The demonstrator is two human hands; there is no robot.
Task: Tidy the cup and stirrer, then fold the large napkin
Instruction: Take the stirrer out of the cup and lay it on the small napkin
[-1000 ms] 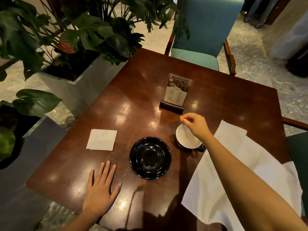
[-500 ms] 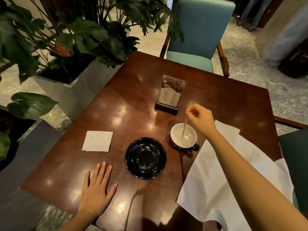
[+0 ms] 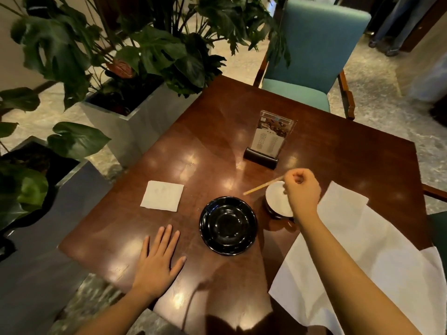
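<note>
Head view looks down on a dark wooden bench (image 3: 242, 122) with 2 bare hands over it. The right hand (image 3: 302, 189) is clenched around 1 end of a thin wooden stirrer (image 3: 262, 186), which it holds above the bench; the stick slants down and to the left, its free tip hanging past the left rim of the cup (image 3: 278, 199). That cup is white inside, sits directly on the wood, and is partly hidden by the right hand and wrist; whether the stirrer touches its rim is hard to judge from this angle. Just left of the cup lies a glossy black saucer (image 3: 228, 225), apart from it and holding nothing. The left hand (image 3: 159, 259) rests flat, palm down and fingers spread, near the front edge, gripping nothing. Further left lies a small folded napkin (image 3: 162, 195), square and flat. The large napkin (image 3: 362, 257) is spread open on the right side under the right forearm, its near corner drooping over the bench edge. A menu stand (image 3: 267, 139) rises behind the cup. A teal chair (image 3: 312, 52) stands at the far side, and leafy plants (image 3: 150, 49) in planters crowd the left.
</note>
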